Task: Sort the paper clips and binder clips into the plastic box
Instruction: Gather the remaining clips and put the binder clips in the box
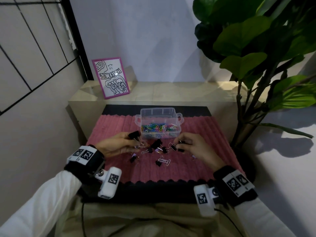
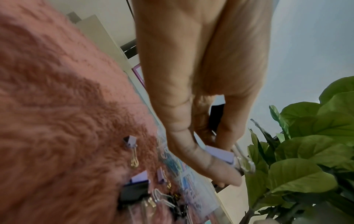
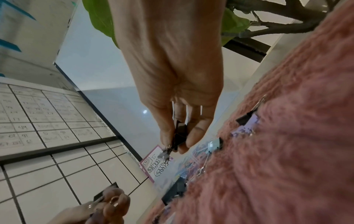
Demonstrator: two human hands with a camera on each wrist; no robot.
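A clear plastic box (image 1: 177, 117) at the back of the pink mat (image 1: 196, 161) holds a heap of coloured paper clips (image 1: 158, 128). My left hand (image 1: 131, 142) grips a large black binder clip (image 1: 134, 135) just left of the box. The left wrist view shows a lilac binder clip (image 2: 220, 154) also held in its fingers. My right hand (image 1: 177, 145) pinches a small black binder clip (image 3: 180, 134) in front of the box. Between the hands, loose black binder clips (image 1: 158, 142) and pale paper clips (image 1: 165, 160) lie on the mat.
A pink-framed drawing (image 1: 111, 77) leans on the beige ledge (image 1: 171, 93) behind the mat. A large leafy plant (image 1: 256, 48) stands at the right. A wall with a black grid (image 1: 34, 48) closes the left side. The mat lies on a black tray (image 1: 153, 192).
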